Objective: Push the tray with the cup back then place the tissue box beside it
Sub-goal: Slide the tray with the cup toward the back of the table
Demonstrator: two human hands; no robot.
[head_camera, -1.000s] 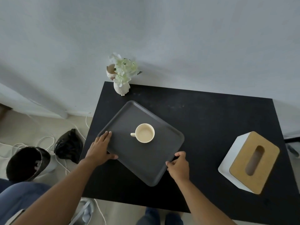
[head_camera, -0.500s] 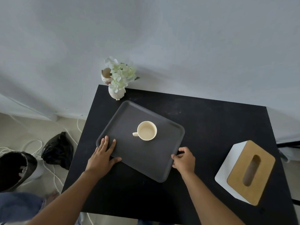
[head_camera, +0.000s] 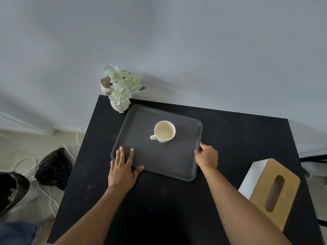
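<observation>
My left hand lies flat, fingers spread, on the dark grey rectangular tray; my right hand grips its right edge. Cream ceramic cup sits mid-tray. White wooden-lidded tissue box stands well apart, rightward.

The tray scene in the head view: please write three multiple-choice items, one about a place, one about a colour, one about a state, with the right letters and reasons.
1. Where does the cup stand?
A. on the tray
B. on the bare table
C. on the tissue box

2. What colour is the top of the tissue box?
A. red
B. wood brown
C. blue

3. How does the left hand meet the tray?
A. lifted clear of it
B. flat on its near left corner
C. closed round the cup

Key: 1 A, the cup sits inside the tray's rim. 2 B, the slotted lid is brown above white sides. 3 B, spread fingers lie on the tray, while the right hand holds its right edge.
</observation>
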